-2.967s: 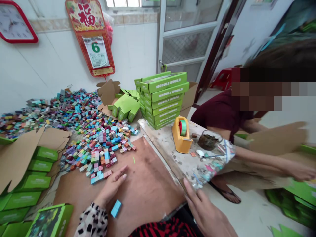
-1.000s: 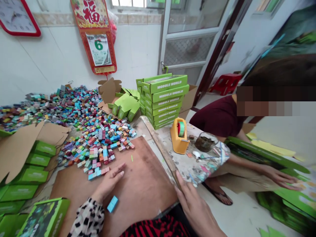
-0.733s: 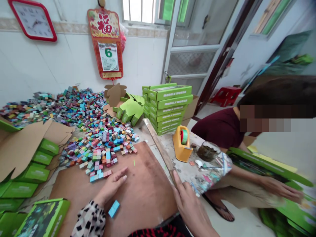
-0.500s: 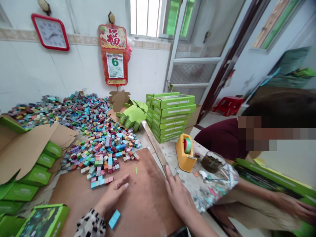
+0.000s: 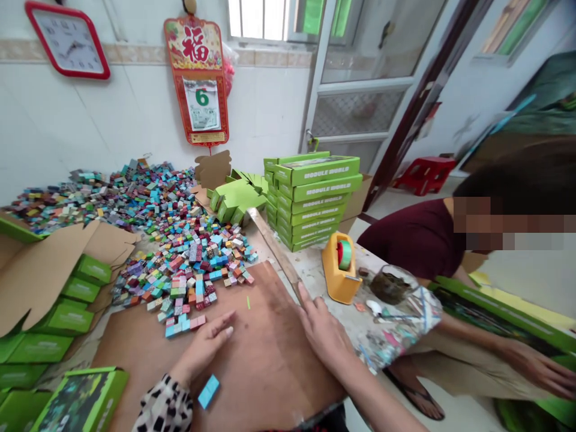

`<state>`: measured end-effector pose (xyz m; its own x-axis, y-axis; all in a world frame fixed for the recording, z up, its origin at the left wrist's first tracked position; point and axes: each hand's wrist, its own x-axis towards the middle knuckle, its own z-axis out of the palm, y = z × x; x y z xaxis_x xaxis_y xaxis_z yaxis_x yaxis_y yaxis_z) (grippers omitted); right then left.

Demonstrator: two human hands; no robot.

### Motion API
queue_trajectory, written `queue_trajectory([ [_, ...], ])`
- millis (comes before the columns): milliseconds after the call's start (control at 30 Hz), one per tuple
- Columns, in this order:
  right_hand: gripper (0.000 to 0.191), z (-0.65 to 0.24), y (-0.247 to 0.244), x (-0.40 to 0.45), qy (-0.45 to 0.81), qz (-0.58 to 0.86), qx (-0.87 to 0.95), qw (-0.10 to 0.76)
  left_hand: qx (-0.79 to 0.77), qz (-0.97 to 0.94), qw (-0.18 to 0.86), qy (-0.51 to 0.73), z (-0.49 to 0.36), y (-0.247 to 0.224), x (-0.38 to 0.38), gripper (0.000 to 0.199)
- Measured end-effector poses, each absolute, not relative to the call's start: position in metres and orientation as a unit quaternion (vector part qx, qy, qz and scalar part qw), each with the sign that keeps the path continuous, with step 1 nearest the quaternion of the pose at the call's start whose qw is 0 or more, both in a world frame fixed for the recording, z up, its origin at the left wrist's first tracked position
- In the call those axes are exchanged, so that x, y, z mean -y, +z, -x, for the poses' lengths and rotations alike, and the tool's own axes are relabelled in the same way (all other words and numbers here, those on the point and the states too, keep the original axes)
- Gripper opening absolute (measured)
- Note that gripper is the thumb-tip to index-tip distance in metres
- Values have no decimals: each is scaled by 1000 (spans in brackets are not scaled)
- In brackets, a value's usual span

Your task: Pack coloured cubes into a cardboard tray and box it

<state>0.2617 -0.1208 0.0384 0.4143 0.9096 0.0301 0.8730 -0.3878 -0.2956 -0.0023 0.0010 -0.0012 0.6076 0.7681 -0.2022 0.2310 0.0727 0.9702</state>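
Note:
My left hand [image 5: 204,348] rests over the brown board [image 5: 256,360], thumb and fingers apart, with nothing in it. Just ahead of it are a few small blue and pink boxes [image 5: 182,324] at the edge of a large heap of small colourful boxes [image 5: 180,240]. One light-blue box [image 5: 209,392] lies alone beside my left wrist. My right hand [image 5: 326,327] lies flat at the board's right edge, fingertips touching the near end of a long wooden strip [image 5: 275,252]; it holds nothing. A thin yellow-green sliver [image 5: 248,302] lies on the board.
Green boxes [image 5: 315,198] are stacked at the back, beside a yellow tape dispenser [image 5: 342,270] and a dark bowl [image 5: 389,285]. Opened green cartons [image 5: 67,318] stand at left, a closed green box [image 5: 81,399] nearer. A person [image 5: 414,240] sits at right with a green box.
The camera view has shifted slightly. My right hand has moved a little and lies flatter along the board's edge. My left hand stays nearly where it was.

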Motion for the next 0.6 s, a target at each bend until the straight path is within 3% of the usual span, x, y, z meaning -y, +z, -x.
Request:
queue_trajectory([
  [300,60,-254,4,130,174,781,468,375,-387,-643,623,220,3,-2,-1,65],
  [600,75,-239,-3,112,256,748,418,448,-382,-637,627,238,2,-7,-1,68],
])
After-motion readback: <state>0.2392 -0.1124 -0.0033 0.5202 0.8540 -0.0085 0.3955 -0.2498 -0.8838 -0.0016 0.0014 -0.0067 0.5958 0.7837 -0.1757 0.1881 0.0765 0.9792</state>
